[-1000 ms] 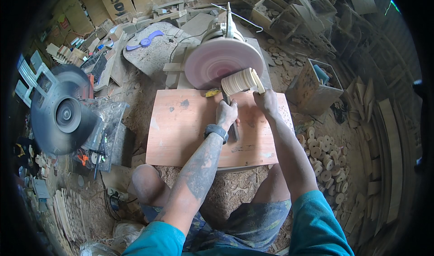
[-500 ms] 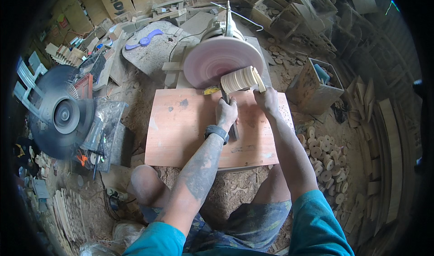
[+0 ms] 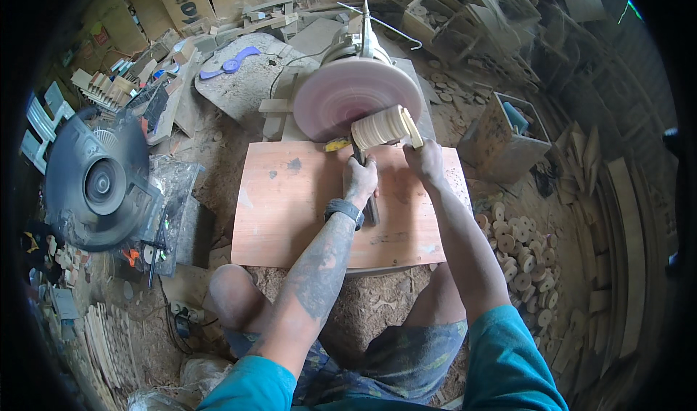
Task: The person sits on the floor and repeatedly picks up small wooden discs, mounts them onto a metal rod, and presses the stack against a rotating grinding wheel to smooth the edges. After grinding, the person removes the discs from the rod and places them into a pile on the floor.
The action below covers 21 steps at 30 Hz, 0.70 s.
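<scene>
A large round sanding disc [image 3: 330, 99], its face streaked in rings as if spinning, stands at the far edge of a plywood board [image 3: 283, 215]. Against or very close to its lower right face lies a stack of pale wooden discs [image 3: 377, 128], held on its side. My left hand [image 3: 359, 180] is closed around a dark bar [image 3: 373, 213] that runs up under the stack. At the stack's right end, my right hand [image 3: 425, 163] grips a pale wooden handle [image 3: 413, 130]. A small yellow piece [image 3: 337, 144] sits beside the bar's upper end.
A heap of wooden rings [image 3: 534, 258] lies on the floor at right, below an open wooden box [image 3: 508, 146]. Long boards [image 3: 628, 258] lean at far right. To the left stands a fan [image 3: 102, 182] with blurred blades. A purple fan blade [image 3: 231, 64] rests on a dusty panel.
Both hands and the stack of wooden discs have shifted very slightly left. Both grips are unchanged.
</scene>
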Available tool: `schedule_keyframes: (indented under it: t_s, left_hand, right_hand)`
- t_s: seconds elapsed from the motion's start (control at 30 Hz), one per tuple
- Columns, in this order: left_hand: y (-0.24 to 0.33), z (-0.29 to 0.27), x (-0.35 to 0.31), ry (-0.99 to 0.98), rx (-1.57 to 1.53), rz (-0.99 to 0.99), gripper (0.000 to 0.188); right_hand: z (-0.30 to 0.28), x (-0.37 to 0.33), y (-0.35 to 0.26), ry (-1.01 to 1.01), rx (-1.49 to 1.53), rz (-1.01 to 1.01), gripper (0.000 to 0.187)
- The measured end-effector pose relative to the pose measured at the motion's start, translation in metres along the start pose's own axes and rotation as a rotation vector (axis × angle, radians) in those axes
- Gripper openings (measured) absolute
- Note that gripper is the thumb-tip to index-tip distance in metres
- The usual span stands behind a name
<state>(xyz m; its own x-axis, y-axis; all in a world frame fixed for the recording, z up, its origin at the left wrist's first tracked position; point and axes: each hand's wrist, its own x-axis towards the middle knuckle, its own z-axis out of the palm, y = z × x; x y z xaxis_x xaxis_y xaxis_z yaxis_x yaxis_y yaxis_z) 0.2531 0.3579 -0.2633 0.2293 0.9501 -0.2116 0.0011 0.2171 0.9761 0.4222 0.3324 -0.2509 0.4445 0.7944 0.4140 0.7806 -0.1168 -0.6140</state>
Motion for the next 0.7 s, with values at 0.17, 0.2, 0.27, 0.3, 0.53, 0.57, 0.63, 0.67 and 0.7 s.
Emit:
schedule_keyframes:
  t_s: [0.17, 0.2, 0.27, 0.3, 0.53, 0.57, 0.63, 0.67, 0.7]
  left_hand:
    - [-0.0013, -0.0001, 0.0002, 0.067, 0.038, 0.023, 0.032]
    - [-0.0012, -0.0004, 0.0004, 0.044, 0.035, 0.022, 0.032]
    - [-0.0008, 0.0007, 0.0009, 0.035, 0.035, 0.025, 0.033]
    - [-0.0004, 0.0013, 0.0014, 0.052, 0.038, 0.027, 0.033]
    - [-0.0014, -0.0019, 0.0011, 0.023, -0.037, -0.020, 0.033]
    - [-0.0016, -0.0033, 0.0014, 0.012, -0.047, 0.005, 0.033]
    - [-0.0024, -0.0043, 0.0014, -0.013, -0.048, -0.003, 0.034]
    - [-0.0022, -0.0050, 0.0020, -0.020, -0.027, 0.009, 0.033]
    - [-0.0019, -0.0051, 0.0023, -0.043, -0.008, 0.007, 0.033]
  right_hand:
    - [0.0027, 0.0003, 0.0009, 0.025, 0.005, -0.041, 0.021]
    - [0.0030, 0.0002, 0.0011, 0.015, 0.004, -0.043, 0.021]
    - [0.0031, -0.0001, 0.0014, 0.015, -0.005, -0.037, 0.021]
    - [0.0027, -0.0004, 0.0016, 0.023, -0.012, -0.029, 0.021]
    - [0.0021, -0.0016, -0.0028, -0.002, 0.007, 0.002, 0.021]
    - [0.0029, -0.0012, -0.0038, 0.008, 0.011, -0.013, 0.021]
    - [0.0037, -0.0015, -0.0042, 0.014, 0.020, -0.033, 0.021]
    - [0.0031, -0.0020, -0.0034, 0.023, 0.019, -0.042, 0.021]
    - [0.0024, -0.0023, -0.0025, 0.020, 0.020, -0.043, 0.021]
